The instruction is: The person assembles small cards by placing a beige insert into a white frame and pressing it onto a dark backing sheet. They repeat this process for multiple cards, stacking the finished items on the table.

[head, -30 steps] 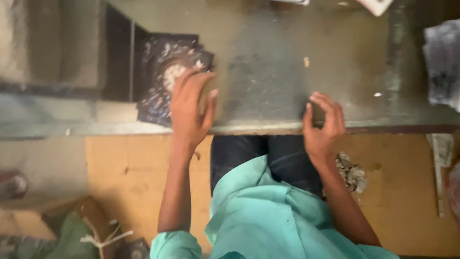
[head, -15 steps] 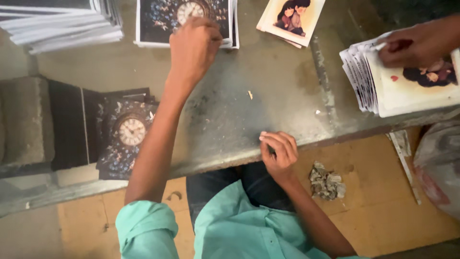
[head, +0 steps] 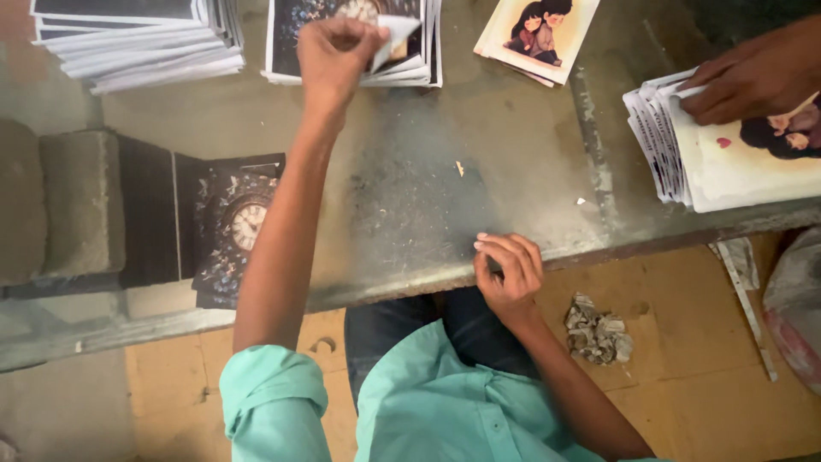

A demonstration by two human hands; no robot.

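Printed sheet (head: 395, 34), the top leaf of the dark clock-print stack (head: 410, 73), lies at the far edge of the worktable (head: 410, 197), at 12 o'clock from the person's body. Its near corner is curled upward and shows a white underside.

Left hand (head: 335, 51): the arm is fully extended toward 12 o'clock. Thumb and fingers are pinched together on the lifted corner of the printed sheet. The rest of the sheet extends from the hand toward 3 o'clock, flat on the stack. Stack edges run parallel to the table edge.

Right hand (head: 510, 272): rests at the near table edge, toward 5 o'clock from the stack and well apart from it. Fingers are curled loosely together, fingertips touching the tabletop; nothing is visibly held. The left hand is therefore the only one at the sheet.

Surroundings:
- A second clock print (head: 244, 224) lies near the table edge at 7 o'clock from the left hand, beside a grey block (head: 73, 201).
- A pile of white-edged sheets (head: 145, 43) sits at 9 o'clock from the stack.
- Cartoon-couple cards (head: 534, 34) lie at 3 o'clock from the stack.
- Another person's hand (head: 753, 81) presses on a fanned card pile (head: 684, 162) at the right margin.
- A crumpled paper wad (head: 597, 329) lies on the floor.
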